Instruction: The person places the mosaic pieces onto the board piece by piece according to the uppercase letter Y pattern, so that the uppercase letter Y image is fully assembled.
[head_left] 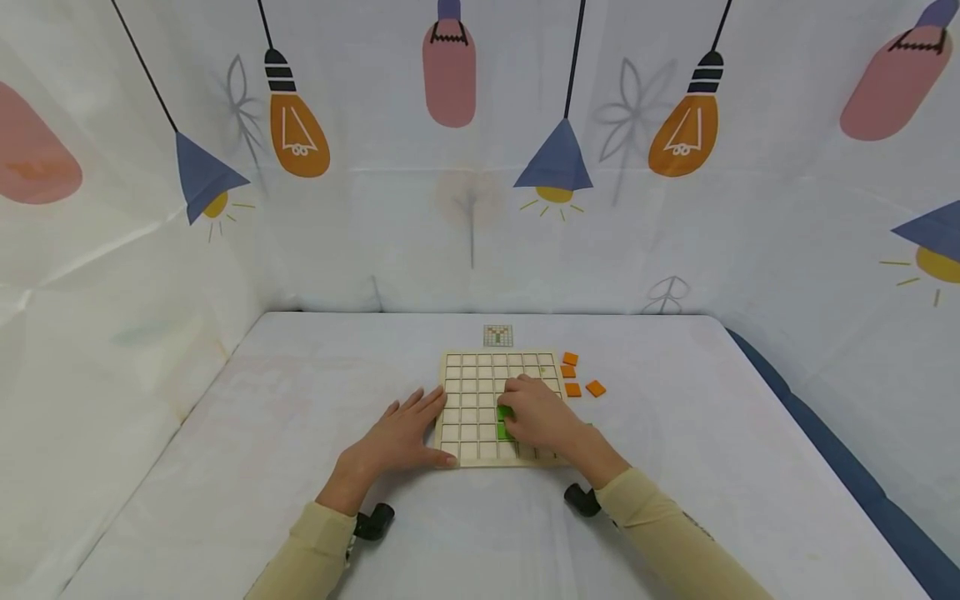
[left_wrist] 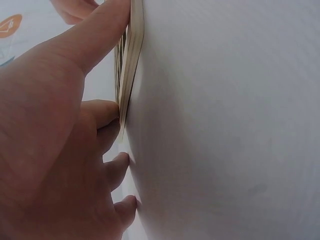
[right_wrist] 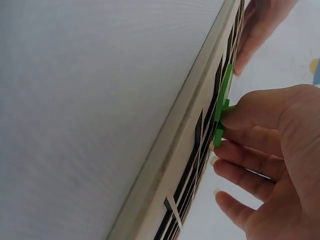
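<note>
A pale wooden grid board [head_left: 468, 400] lies on the white table. At its left side my left hand [head_left: 401, 433] spreads its fingers, with thumb and fingertips against the board's edge, as the left wrist view also shows. Over the middle of the grid, my right hand [head_left: 543, 412] pinches a green square tile [right_wrist: 218, 136] between thumb and fingers. Another green tile [head_left: 503, 431] sits in a cell just in front of the fingertips. The right hand hides part of the board's right half.
Several orange square tiles [head_left: 596, 388] lie loose along the board's right side. A small card with a printed grid pattern [head_left: 498, 336] lies behind the board. A bit of green [head_left: 588, 426] shows beside the right wrist. Patterned white cloth [head_left: 465, 217] hangs around the table.
</note>
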